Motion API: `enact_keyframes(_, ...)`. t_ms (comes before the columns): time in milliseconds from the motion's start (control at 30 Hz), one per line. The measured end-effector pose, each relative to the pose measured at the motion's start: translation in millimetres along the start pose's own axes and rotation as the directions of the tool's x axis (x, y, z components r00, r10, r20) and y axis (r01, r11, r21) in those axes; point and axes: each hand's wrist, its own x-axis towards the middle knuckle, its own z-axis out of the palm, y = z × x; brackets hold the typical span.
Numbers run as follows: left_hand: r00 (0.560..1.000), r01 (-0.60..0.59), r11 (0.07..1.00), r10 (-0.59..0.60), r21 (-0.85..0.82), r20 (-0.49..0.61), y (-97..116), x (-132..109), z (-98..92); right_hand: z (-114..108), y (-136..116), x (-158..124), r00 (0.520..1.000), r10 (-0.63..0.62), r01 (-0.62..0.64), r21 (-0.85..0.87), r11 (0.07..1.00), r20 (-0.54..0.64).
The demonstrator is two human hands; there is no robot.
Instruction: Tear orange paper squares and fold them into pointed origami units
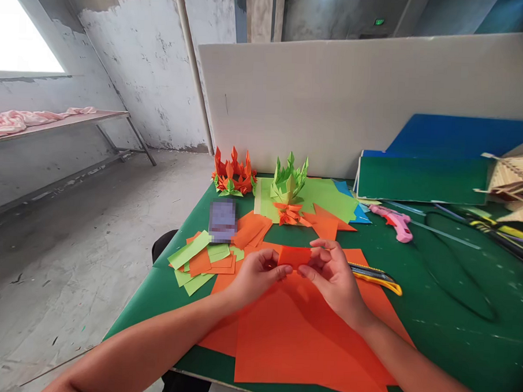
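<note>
My left hand and my right hand both pinch a small folded piece of orange paper, held just above large orange sheets on the green table. The left fingers grip its left end, the right fingers its right end. Behind it lie a small orange folded shape, a green origami crown and an orange origami crown.
Cut green and orange paper slips lie to the left. A yellow utility knife rests right of my right hand. Further right are a pink glue gun, a black cable loop, a green board and a white partition.
</note>
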Motion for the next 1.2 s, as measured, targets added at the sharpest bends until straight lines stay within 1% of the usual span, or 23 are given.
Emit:
enact_keyframes(67,1.0,0.028,0.999,-0.028,-0.025,-0.008,0,0,-0.8,0,1,0,1.0,-0.024,0.024,-0.017,1.0,-0.016)
enact_keyframes(167,0.999,0.045,0.999,-0.046,-0.016,-0.026,0,0,-2.2,0,1,-2,0.996,-0.081,0.08,-0.048,0.996,-0.036)
enact_keyframes(300,0.998,0.042,0.999,-0.043,-0.019,-0.049,1,3,-3.9,0,1,-3,0.99,-0.14,0.137,-0.092,0.986,-0.023)
enact_keyframes(433,0.998,0.001,0.994,-0.009,-0.113,-0.07,2,5,-3.6,-1,2,-1,0.99,-0.126,0.122,-0.076,0.99,-0.055)
enact_keyframes(567,0.995,-0.001,0.996,-0.008,-0.093,-0.104,2,3,-2.1,-2,0,1,0.992,-0.092,0.086,-0.074,0.994,-0.084)
enact_keyframes(767,0.991,-0.095,0.994,0.089,-0.059,-0.097,1,4,-2.3,-3,-2,0,0.993,-0.095,0.088,-0.096,0.991,-0.068)
enact_keyframes(867,0.976,-0.193,0.981,0.188,-0.034,-0.114,1,3,-3.1,-5,0,0,0.991,-0.1,0.092,-0.082,0.992,-0.092)
enact_keyframes(967,0.939,-0.313,0.941,0.327,0.127,-0.107,1,-1,-3.5,-7,0,1,0.988,-0.119,0.111,-0.083,0.99,-0.098)
enact_keyframes(1033,0.94,-0.321,0.928,0.337,0.191,-0.056,1,-5,-3.4,-7,-1,2,0.985,-0.152,0.144,-0.087,0.986,-0.088)
enact_keyframes(1100,0.952,-0.297,0.933,0.306,0.205,-0.014,0,-7,-3.1,-6,-2,3,0.982,-0.173,0.167,-0.077,0.983,-0.072)
enact_keyframes(1133,0.956,-0.285,0.938,0.292,0.2,-0.009,0,-8,-2.9,-6,-2,3,0.983,-0.173,0.169,-0.065,0.983,-0.067)
enact_keyframes(1200,0.958,-0.274,0.948,0.284,0.164,-0.043,1,-7,-2.4,-6,-2,4,0.984,-0.161,0.157,-0.053,0.986,-0.07)
